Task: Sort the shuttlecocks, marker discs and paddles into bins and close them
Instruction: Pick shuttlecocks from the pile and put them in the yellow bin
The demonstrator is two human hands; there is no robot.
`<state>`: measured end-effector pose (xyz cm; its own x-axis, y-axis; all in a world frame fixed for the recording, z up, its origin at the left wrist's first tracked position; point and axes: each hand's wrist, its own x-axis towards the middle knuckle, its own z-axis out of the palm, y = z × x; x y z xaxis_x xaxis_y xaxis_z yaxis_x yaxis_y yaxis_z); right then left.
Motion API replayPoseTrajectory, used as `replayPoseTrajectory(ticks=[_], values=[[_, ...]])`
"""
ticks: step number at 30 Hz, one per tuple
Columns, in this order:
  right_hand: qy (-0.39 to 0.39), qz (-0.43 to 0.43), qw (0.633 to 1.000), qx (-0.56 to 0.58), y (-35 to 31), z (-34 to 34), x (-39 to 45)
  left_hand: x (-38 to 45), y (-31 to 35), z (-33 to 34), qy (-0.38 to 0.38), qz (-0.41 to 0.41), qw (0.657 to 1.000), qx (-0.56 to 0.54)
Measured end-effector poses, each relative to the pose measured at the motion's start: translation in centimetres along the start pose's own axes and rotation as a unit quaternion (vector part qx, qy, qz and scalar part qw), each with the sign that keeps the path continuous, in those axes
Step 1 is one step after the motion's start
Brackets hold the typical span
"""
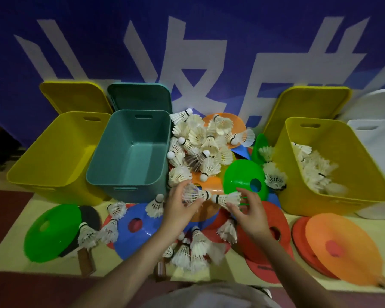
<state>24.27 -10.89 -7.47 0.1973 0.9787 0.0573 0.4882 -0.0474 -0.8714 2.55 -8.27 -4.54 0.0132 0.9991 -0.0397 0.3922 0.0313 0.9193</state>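
The left hand (pixel 179 210) has its grip closed around one shuttlecock (pixel 195 194), and the right hand (pixel 250 211) pinches a second shuttlecock (pixel 227 199), the two cork tips nearly meeting above the orange disc (pixel 203 211). Behind them a shuttlecock pile (pixel 198 143) lies between the empty teal bin (pixel 131 152) and the right yellow bin (pixel 333 165), which holds more shuttlecocks. A paddle (pixel 88 215) lies at the left, partly under a green disc (pixel 50 233).

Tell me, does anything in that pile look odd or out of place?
One dark-feathered shuttlecock lies among the white ones in the heap. Also, a paddle lies half buried under a green disc and shuttlecocks at the left.
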Motion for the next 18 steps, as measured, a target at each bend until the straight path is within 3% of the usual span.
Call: replayPoseTrajectory(ticks=[7,12,15,18], values=[[0.176,0.01,0.984,0.042,0.4,-10.3,1.5,4.2,7.9,7.0,-0.074,0.065,0.995,-0.035],[0.272,0.035,0.962,0.01,3.7,-19.4,3.5,6.6,13.3,14.1,-0.094,0.085,0.991,-0.039],[0.29,0.062,0.954,-0.044,6.4,-23.9,5.1,7.3,15.4,18.8,-0.123,0.097,0.987,-0.026],[0.254,0.088,0.956,-0.121,9.1,-27.2,6.6,7.9,16.6,23.2,-0.158,0.122,0.98,0.02]])
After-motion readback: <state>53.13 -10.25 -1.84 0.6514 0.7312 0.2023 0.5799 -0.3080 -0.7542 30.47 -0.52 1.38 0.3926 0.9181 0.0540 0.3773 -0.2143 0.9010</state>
